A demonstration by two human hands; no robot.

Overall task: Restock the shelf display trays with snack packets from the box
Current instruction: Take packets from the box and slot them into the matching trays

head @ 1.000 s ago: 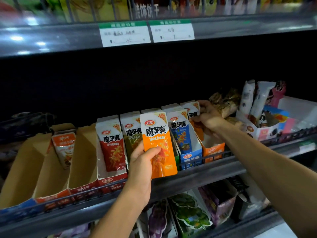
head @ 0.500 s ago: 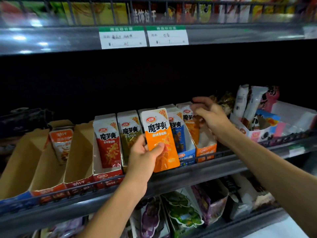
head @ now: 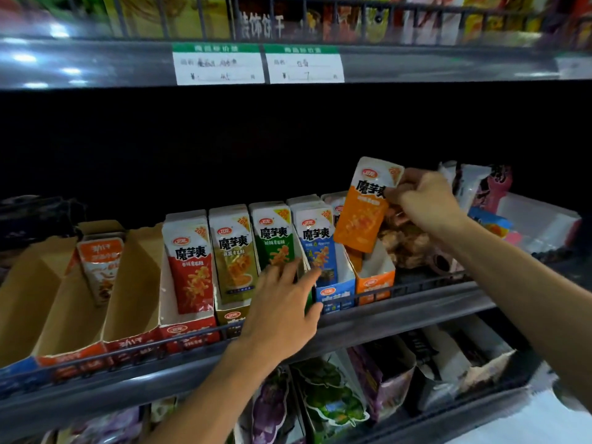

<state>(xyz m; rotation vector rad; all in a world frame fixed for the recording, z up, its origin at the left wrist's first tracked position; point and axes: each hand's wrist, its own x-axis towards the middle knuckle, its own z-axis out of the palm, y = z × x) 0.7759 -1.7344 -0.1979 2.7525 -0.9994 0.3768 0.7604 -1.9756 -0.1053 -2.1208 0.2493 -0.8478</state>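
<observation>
Head view shows our right hand [head: 424,203] pinching the upper right corner of an orange-and-white foil snack packet [head: 366,205], holding it tilted in the air just above the orange cardboard display tray [head: 374,280] at the right end of the row. Our left hand [head: 282,307] is spread with fingers straight and relaxed, holding nothing; its fingertips reach over the front of the green-and-white snack packet [head: 275,240] and toward the blue cardboard display tray [head: 334,294], though we cannot tell whether they touch. Left of these stand a red-and-white snack packet [head: 189,264] in its red tray and an olive-and-white snack packet [head: 235,254] beside it, both upright. A blue-and-white snack packet [head: 317,248] stands in the blue tray. Farther left, brown cardboard trays [head: 128,283] hold one small orange-and-white packet [head: 101,267]. All trays sit on the grey metal shelf [head: 400,310] behind its wire rail. Two white price labels with green tops [head: 258,64] hang on the shelf edge above.
</observation>
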